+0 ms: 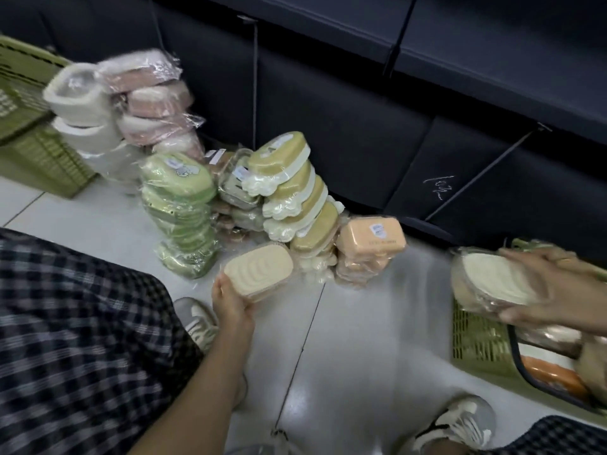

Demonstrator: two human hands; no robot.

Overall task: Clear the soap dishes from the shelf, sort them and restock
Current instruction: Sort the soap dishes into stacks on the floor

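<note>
My left hand (231, 298) grips a cream ribbed soap dish (259, 272) just above the white floor, in front of the sorted piles. My right hand (555, 290) clasps another cream wrapped soap dish (489, 284) over the green basket (479, 343) at the right. On the floor against the dark shelf stand stacks of wrapped dishes: green ones (180, 215), mustard-and-white ones (292, 192), peach ones (368, 254), pink ones (154, 103) and white ones (82, 106).
A second green basket (29, 133) sits at the far left. The empty dark shelf (361, 110) runs along the back. My checked trousers (82, 339) and two sneakers (460, 421) fill the lower part of the view.
</note>
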